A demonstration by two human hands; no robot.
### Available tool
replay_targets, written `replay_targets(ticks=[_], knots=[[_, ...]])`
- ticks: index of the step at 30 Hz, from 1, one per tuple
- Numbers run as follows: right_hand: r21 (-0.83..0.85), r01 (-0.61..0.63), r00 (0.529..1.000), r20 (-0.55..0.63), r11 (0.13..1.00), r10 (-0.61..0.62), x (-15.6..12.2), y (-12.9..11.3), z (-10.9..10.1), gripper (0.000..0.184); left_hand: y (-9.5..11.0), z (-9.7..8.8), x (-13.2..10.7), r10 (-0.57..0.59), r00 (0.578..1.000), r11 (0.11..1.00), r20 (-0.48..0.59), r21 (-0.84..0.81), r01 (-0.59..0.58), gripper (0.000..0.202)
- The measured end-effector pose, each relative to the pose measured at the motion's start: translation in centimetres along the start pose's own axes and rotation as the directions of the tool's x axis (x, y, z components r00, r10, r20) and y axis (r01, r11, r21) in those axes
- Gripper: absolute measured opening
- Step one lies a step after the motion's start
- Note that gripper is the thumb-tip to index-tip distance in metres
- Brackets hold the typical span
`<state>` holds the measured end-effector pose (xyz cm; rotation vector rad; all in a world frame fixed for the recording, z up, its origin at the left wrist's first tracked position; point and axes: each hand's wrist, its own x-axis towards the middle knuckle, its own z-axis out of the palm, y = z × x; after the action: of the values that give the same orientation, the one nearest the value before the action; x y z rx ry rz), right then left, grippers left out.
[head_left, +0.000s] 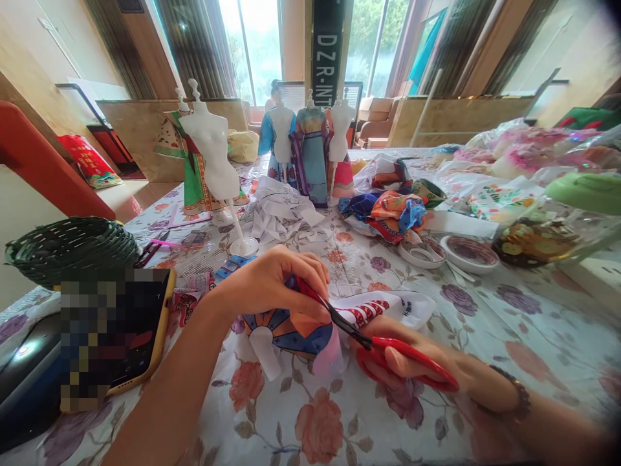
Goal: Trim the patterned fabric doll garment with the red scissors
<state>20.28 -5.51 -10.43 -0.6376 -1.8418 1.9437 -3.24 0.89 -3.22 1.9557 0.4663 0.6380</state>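
Observation:
My right hand (388, 362) is closed round the red handles of a pair of scissors (427, 366). Their dark blades point up and left, close to the fingertips of my left hand (286, 285). In my left hand's pinch is a piece of printed fabric (305, 340), blue and orange with a pale pink edge. A white piece with red and white stripes (369, 314) lies just behind the blades. Whether the blades are closed on the fabric I cannot tell. Beside my left wrist are small patterned scraps (187, 304).
A phone in a yellow case (162, 323) and a dark green woven basket (72, 249) stand at left. Behind my hands are a white mini mannequin (208, 152), white scraps (286, 210), crumpled colourful cloth (388, 210), tape rolls (469, 252) and a green-lidded jar (538, 233).

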Motion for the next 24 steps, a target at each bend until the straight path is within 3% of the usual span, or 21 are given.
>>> replay_targets(ticks=[24], knots=[[-0.05,-0.044,0.996,-0.083,0.998,0.04,-0.38,1.0,-0.02,0.065,0.17,0.03,-0.12,-0.015,1.0,0.999,-0.014,0.033,0.015,0.009]])
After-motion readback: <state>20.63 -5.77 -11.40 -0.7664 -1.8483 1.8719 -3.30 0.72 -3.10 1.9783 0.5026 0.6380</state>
